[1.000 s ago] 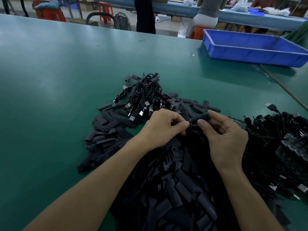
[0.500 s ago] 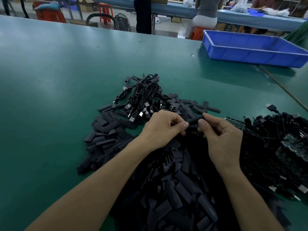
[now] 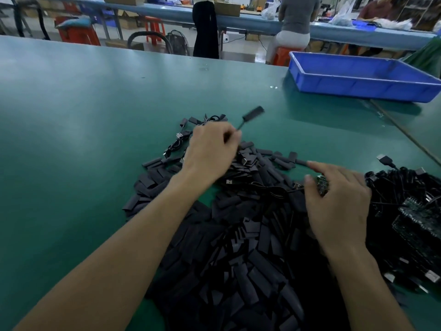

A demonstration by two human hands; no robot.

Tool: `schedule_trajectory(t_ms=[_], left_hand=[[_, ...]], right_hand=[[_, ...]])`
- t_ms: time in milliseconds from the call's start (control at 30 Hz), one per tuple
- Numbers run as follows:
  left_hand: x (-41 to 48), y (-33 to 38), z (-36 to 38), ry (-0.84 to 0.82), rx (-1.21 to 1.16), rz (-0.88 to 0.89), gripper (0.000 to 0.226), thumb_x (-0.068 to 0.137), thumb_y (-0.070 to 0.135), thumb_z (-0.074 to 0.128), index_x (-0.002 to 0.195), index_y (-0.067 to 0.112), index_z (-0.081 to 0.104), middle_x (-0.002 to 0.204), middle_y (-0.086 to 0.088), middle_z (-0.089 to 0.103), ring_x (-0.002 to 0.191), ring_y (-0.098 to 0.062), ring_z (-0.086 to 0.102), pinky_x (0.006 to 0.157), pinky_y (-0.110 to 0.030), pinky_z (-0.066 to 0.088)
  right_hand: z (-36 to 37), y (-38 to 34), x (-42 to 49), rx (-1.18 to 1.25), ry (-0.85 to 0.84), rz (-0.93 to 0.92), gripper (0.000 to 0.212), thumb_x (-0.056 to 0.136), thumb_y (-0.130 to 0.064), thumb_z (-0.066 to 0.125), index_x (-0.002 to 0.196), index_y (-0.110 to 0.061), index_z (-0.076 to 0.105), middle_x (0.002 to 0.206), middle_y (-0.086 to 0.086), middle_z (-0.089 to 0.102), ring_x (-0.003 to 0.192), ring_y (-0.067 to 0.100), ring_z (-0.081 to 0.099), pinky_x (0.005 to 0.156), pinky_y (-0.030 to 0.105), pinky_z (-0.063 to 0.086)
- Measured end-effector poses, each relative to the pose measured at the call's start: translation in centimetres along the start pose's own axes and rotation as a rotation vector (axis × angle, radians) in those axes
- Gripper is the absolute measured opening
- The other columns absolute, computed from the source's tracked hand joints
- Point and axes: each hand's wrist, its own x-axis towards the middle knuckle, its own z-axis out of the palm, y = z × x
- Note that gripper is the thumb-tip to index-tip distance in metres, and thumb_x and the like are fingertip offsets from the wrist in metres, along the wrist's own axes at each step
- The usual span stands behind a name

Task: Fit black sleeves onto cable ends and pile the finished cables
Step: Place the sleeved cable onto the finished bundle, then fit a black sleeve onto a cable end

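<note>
The left hand (image 3: 210, 151) is curled, its fingers pinching a thin black cable. The cable's sleeved end (image 3: 253, 113) sticks up and away from the knuckles, above the bench (image 3: 71, 120) and blurred. Just under and beyond this hand lies the small pile of finished cables (image 3: 177, 142), with silver plugs showing at its left edge.

The right hand (image 3: 338, 199) sits lower and to the right. Its thumb and curled fingers grip a small green circuit board (image 3: 322, 186), while the index finger points out straight to the left. A thin wire runs left from that board across the sleeves to a loose plug (image 3: 229, 181) lying flat.

Both forearms cross a wide heap of loose black sleeves (image 3: 238, 259), which spreads from the near edge up to the hands. To the right of the right hand, touching the heap, is a tangle of unfinished cables (image 3: 410, 211) with green boards among them.

Farther back on the right stands a blue tray (image 3: 358, 86), well apart from the piles. Beyond the bench, people sit on orange stools at another long table.
</note>
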Motion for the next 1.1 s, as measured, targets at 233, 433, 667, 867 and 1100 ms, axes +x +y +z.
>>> schedule_trajectory(t_ms=[233, 433, 667, 867, 1100], left_hand=[[6.4, -1.8, -0.1, 0.055, 0.058, -0.337, 0.031, 0.097, 0.022, 0.063, 0.074, 0.003, 0.073, 0.096, -0.004, 0.075, 0.072, -0.022, 0.064, 0.071, -0.027, 0.045], [6.2, -2.3, 0.8, 0.115, 0.045, -0.301, 0.018, 0.097, 0.024, 0.064, 0.104, 0.008, 0.07, 0.115, -0.014, 0.067, 0.105, -0.027, 0.063, 0.09, -0.032, 0.046], [0.0, 1.1, 3.9, -0.026, -0.134, 0.26, 0.012, 0.089, 0.017, 0.071, 0.101, 0.014, 0.073, 0.081, 0.01, 0.061, 0.063, 0.007, 0.051, 0.067, -0.014, 0.046], [-3.1, 1.9, 6.5, -0.431, -0.539, 0.077, 0.014, 0.086, 0.022, 0.079, 0.092, 0.023, 0.066, 0.078, 0.014, 0.065, 0.058, 0.008, 0.053, 0.066, -0.016, 0.043], [-3.9, 2.2, 6.1, -0.487, -0.683, 0.014, 0.017, 0.088, 0.01, 0.076, 0.083, 0.017, 0.061, 0.056, 0.022, 0.058, 0.049, 0.008, 0.047, 0.053, -0.006, 0.037]], right_hand=[[0.0, 0.5, -0.3, -0.202, -0.288, 0.255, 0.04, 0.097, -0.019, 0.056, 0.137, -0.022, 0.056, 0.148, 0.014, 0.037, 0.13, 0.039, 0.04, 0.108, 0.05, 0.029], [-0.1, 0.7, 0.1, 0.107, -0.176, 0.233, 0.044, 0.094, -0.002, 0.061, 0.135, -0.02, 0.058, 0.116, 0.007, 0.059, 0.098, 0.021, 0.053, 0.089, 0.025, 0.033], [-0.1, 0.8, 0.6, 0.423, -0.073, 0.193, 0.028, 0.093, -0.011, 0.066, 0.095, -0.039, 0.063, 0.086, -0.023, 0.063, 0.079, -0.005, 0.061, 0.073, 0.007, 0.044], [0.6, 1.3, 0.6, 0.743, -0.145, 0.185, 0.029, 0.095, -0.004, 0.061, 0.097, -0.033, 0.062, 0.086, -0.005, 0.066, 0.077, 0.006, 0.059, 0.071, 0.017, 0.047], [0.9, 1.6, 0.8, 0.98, -0.263, 0.247, 0.028, 0.094, 0.001, 0.061, 0.093, -0.026, 0.064, 0.082, -0.013, 0.07, 0.076, 0.001, 0.062, 0.071, 0.014, 0.052]])
